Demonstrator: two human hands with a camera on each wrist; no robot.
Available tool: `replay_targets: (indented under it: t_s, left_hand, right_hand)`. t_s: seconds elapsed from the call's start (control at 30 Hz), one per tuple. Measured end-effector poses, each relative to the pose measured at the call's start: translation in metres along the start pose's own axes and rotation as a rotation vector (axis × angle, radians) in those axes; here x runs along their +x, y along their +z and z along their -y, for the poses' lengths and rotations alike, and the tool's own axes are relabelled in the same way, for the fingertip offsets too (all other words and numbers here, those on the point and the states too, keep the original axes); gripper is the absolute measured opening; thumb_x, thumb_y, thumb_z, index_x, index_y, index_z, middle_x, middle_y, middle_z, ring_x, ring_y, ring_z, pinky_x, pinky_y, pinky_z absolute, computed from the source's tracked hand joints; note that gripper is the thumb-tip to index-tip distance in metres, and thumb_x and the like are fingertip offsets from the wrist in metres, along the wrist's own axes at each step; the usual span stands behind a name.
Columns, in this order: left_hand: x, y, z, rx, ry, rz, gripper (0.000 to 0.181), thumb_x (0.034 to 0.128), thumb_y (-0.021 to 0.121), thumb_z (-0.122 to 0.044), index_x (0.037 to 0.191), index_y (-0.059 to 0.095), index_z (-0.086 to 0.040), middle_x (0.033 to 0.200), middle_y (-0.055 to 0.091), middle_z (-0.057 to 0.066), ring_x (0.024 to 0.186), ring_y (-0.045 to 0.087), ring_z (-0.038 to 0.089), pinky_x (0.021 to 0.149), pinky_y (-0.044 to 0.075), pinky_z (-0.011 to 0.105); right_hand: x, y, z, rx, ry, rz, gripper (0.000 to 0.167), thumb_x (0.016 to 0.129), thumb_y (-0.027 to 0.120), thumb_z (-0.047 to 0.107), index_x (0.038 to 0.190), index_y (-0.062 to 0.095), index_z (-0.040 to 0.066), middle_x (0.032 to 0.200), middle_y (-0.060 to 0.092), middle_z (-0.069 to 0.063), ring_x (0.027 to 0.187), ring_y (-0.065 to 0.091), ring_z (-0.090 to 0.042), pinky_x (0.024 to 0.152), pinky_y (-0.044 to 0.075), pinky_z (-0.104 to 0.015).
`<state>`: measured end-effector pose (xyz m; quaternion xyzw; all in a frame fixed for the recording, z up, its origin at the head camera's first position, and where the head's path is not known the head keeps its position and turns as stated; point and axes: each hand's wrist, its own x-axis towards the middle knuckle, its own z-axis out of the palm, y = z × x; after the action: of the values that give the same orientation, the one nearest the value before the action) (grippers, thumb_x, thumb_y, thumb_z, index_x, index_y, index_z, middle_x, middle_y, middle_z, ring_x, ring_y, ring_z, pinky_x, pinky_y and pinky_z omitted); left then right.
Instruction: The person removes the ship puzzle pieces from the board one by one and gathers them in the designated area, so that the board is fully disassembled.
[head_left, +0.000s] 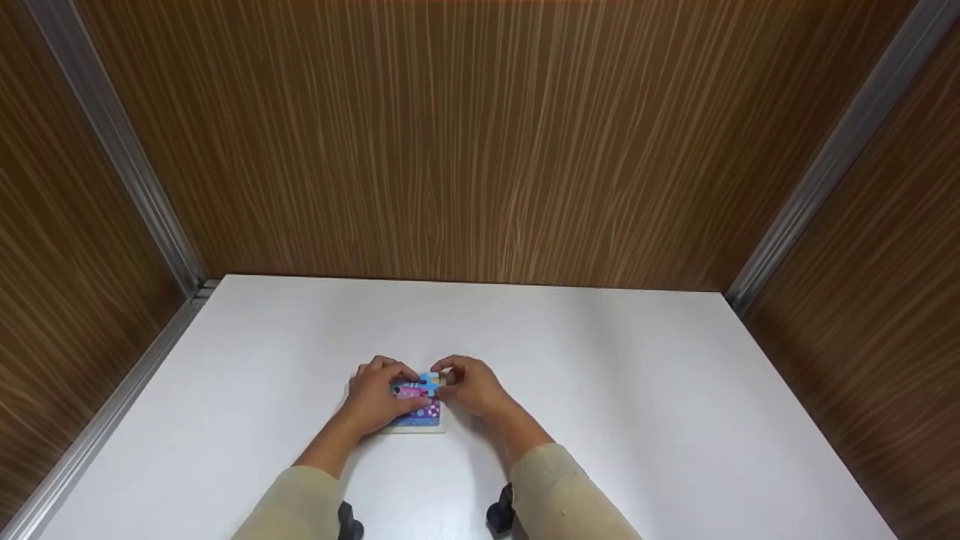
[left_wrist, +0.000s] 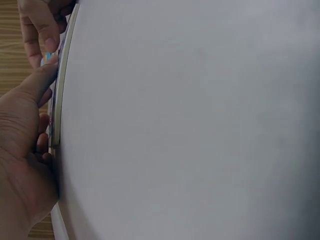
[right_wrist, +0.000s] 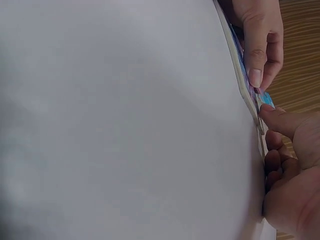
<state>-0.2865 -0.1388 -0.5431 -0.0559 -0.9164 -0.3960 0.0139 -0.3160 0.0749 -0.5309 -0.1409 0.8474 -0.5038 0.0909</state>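
head view shows the board (head_left: 416, 430) face-up; left wrist, its pale edge (left_wrist: 59, 110).

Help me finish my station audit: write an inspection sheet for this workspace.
Surface: white table with soft shadows.
Job's things: patterned board, with a blue piece at its upper right in the head view.
Clutter: nothing seen.
Hands: left hand grips the patterned board; right hand pinches the blue piece; dark devices beside both sleeves.
Cables: nothing seen.
Surroundings: wood-grain panels on three sides, metal rails at the back corners.
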Motion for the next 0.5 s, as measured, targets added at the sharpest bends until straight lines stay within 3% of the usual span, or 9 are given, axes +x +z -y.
replay_targets:
  t_s: [0.3,0.5]
  left_hand:
    - [0.002,-0.002,0.005,0.014,-0.015,0.009,0.052,0.0854,0.092,-0.048,0.127,0.076,-0.022,0.141,0.061,0.006,0.133,0.050,0.032,0.118,0.037,0.060]
    - [0.003,-0.007,0.007,0.025,-0.013,0.003,0.054,0.0867,0.091,-0.048,0.133,0.076,-0.023,0.143,0.060,0.008,0.137,0.048,0.034,0.118,0.039,0.061]
  right_hand:
    - [0.000,-0.010,0.001,0.084,0.019,0.036,0.029,0.097,0.078,0.001,0.124,0.075,0.010,0.097,0.063,0.000,0.088,0.055,-0.013,0.077,0.047,-0.021]
    - [-0.003,-0.024,0.002,0.131,0.029,0.019,0.030,0.098,0.077,0.003,0.127,0.073,0.008,0.096,0.063,0.000,0.085,0.055,-0.013,0.070,0.046,-0.021]
